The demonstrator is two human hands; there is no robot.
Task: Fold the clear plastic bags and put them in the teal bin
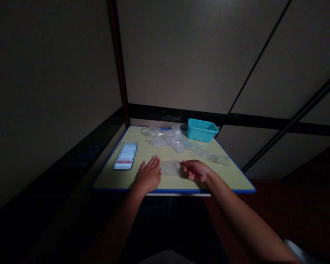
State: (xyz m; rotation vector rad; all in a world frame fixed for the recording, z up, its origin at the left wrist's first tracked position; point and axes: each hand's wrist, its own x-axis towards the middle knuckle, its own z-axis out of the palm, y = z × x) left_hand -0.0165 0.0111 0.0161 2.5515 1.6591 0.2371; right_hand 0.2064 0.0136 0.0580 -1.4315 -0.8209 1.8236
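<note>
A small clear plastic bag lies flat near the front of the table, between my two hands. My left hand rests palm down at the bag's left end, its fingers stretched out. At the opposite end, my right hand has its fingers curled, with thumb and forefinger pinched at the bag's right edge. Farther back lies a loose heap of clear plastic bags, crumpled and overlapping. Another clear strip of plastic stretches from the heap toward the table's right side.
A turquoise plastic basket stands at the back right corner of the table, which has a blue edge. On the left lies a phone with its screen lit and blurred. Panelled walls rise behind and to the left.
</note>
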